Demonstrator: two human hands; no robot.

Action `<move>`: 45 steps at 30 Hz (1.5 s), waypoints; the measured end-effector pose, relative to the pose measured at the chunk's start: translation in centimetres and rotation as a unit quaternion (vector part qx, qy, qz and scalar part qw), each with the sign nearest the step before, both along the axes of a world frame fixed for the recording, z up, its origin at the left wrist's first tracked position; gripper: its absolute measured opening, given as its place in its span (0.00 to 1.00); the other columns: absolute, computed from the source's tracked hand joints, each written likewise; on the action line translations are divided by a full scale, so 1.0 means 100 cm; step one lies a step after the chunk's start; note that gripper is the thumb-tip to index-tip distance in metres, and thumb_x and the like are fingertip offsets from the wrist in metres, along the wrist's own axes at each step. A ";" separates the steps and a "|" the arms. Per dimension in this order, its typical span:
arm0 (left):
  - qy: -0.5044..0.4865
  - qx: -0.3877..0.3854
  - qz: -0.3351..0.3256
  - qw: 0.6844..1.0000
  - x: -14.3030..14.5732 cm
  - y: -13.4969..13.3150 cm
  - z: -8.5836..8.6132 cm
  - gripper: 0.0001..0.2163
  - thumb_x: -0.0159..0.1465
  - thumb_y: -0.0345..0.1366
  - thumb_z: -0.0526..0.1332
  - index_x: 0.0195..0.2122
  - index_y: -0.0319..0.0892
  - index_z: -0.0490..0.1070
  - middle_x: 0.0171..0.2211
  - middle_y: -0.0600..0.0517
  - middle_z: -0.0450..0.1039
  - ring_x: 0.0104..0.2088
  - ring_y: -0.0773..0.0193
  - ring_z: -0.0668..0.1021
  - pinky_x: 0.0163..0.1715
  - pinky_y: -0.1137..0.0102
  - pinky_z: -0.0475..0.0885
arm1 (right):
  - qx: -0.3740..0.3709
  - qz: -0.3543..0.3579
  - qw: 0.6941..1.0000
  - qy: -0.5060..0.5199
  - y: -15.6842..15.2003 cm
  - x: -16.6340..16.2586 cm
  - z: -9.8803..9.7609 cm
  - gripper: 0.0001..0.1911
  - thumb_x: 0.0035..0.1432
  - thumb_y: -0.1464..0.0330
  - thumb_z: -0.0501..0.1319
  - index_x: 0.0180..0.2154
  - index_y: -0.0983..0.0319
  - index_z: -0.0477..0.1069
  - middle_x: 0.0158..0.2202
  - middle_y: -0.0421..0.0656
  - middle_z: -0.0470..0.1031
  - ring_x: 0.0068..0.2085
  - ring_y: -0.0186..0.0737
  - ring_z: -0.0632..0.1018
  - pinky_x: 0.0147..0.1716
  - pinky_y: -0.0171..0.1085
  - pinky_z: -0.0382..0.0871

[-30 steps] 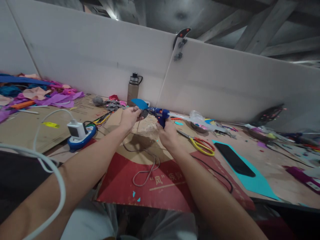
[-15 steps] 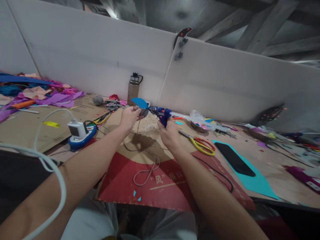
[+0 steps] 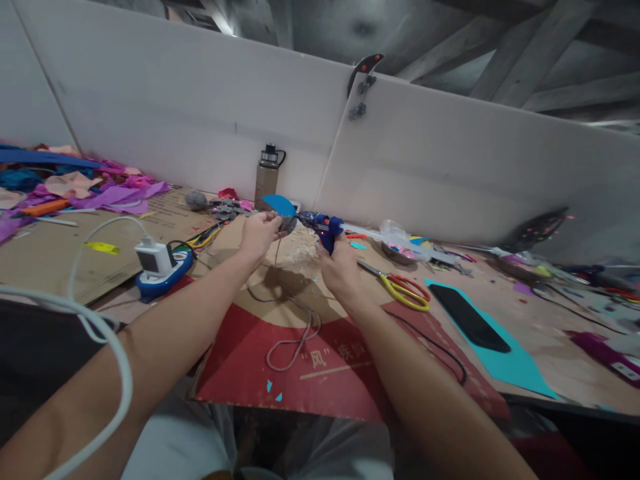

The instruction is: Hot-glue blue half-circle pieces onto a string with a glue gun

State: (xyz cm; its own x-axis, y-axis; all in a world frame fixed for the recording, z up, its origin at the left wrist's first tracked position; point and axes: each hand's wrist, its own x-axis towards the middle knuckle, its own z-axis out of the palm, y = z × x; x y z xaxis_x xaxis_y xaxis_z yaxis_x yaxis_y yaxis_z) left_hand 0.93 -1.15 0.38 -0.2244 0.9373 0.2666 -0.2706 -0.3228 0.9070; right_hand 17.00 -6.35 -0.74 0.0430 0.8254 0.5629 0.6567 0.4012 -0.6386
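Note:
My left hand (image 3: 258,235) is closed in a pinch on a small craft piece with a blue petal-shaped foam part (image 3: 279,205) and a thin wire stem hanging below. My right hand (image 3: 340,267) grips a blue hot glue gun (image 3: 323,227), whose nozzle points left and touches the piece just under the blue part. Both hands are raised a little above the cardboard mat (image 3: 300,347). The gun's black cord (image 3: 435,347) trails back over the mat to the right.
Yellow-and-red scissors (image 3: 403,289) lie right of my hands, beside a black phone (image 3: 469,319) on teal foam. A brown water bottle (image 3: 267,177) stands by the white partition. A white charger on a blue power strip (image 3: 159,267) sits left, with purple and pink scraps (image 3: 100,193) beyond.
My right hand and the glue gun have shifted slightly up and left, closer to the piece. My left hand has barely moved.

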 end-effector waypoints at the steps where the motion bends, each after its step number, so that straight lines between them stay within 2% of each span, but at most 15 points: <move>1: 0.002 0.001 0.001 1.000 0.001 -0.001 0.000 0.04 0.54 0.26 0.60 0.23 0.34 0.68 0.20 0.54 0.66 0.22 0.72 0.71 0.33 0.65 0.76 | 0.004 0.001 1.000 -0.003 0.000 -0.001 0.000 0.21 0.55 0.66 0.53 0.51 0.64 0.63 0.40 0.53 0.73 0.40 0.49 0.73 0.42 0.47 0.64; 14: 0.033 0.016 0.001 0.999 0.005 -0.008 0.003 0.08 0.54 0.27 0.60 0.18 0.36 0.66 0.19 0.56 0.62 0.21 0.74 0.67 0.32 0.66 0.76 | 0.004 0.020 1.000 -0.017 -0.007 -0.008 0.003 0.22 0.55 0.66 0.54 0.52 0.63 0.63 0.40 0.53 0.73 0.40 0.49 0.73 0.41 0.46 0.63; 23: 0.011 0.004 -0.006 1.000 0.002 -0.003 0.002 0.04 0.54 0.27 0.60 0.23 0.35 0.67 0.22 0.52 0.68 0.22 0.72 0.71 0.32 0.65 0.76 | 0.005 0.000 1.000 0.010 -0.002 0.001 0.000 0.21 0.55 0.65 0.54 0.50 0.63 0.64 0.40 0.52 0.73 0.40 0.49 0.73 0.41 0.45 0.63; 31: -0.012 -0.002 -0.010 1.000 0.001 0.000 0.000 0.03 0.54 0.27 0.61 0.24 0.35 0.67 0.19 0.56 0.64 0.21 0.74 0.69 0.36 0.63 0.76 | -0.008 -0.014 1.000 -0.003 -0.003 0.001 0.000 0.21 0.55 0.65 0.53 0.50 0.64 0.63 0.40 0.52 0.73 0.38 0.48 0.73 0.40 0.45 0.63; 37: -0.009 -0.006 -0.014 1.000 0.001 -0.001 0.002 0.05 0.54 0.25 0.60 0.23 0.35 0.66 0.19 0.56 0.64 0.20 0.74 0.69 0.33 0.66 0.76 | 0.001 -0.014 1.000 0.003 -0.001 0.003 -0.001 0.20 0.54 0.65 0.53 0.49 0.63 0.63 0.40 0.52 0.73 0.39 0.48 0.73 0.41 0.46 0.63; 42: -0.037 -0.031 -0.028 0.998 -0.001 -0.001 0.002 0.05 0.55 0.26 0.60 0.23 0.36 0.65 0.21 0.53 0.66 0.22 0.73 0.71 0.32 0.67 0.76 | 0.001 -0.020 0.999 0.039 0.005 0.006 -0.003 0.18 0.53 0.65 0.55 0.46 0.62 0.65 0.39 0.50 0.73 0.38 0.46 0.73 0.40 0.45 0.65; 45: -0.043 -0.039 -0.038 0.998 -0.001 0.000 0.000 0.05 0.56 0.26 0.60 0.24 0.36 0.66 0.21 0.53 0.66 0.22 0.73 0.71 0.33 0.68 0.76 | -0.057 -0.001 0.991 0.123 0.014 0.009 -0.009 0.13 0.51 0.64 0.57 0.39 0.61 0.66 0.33 0.46 0.74 0.28 0.39 0.72 0.31 0.41 0.68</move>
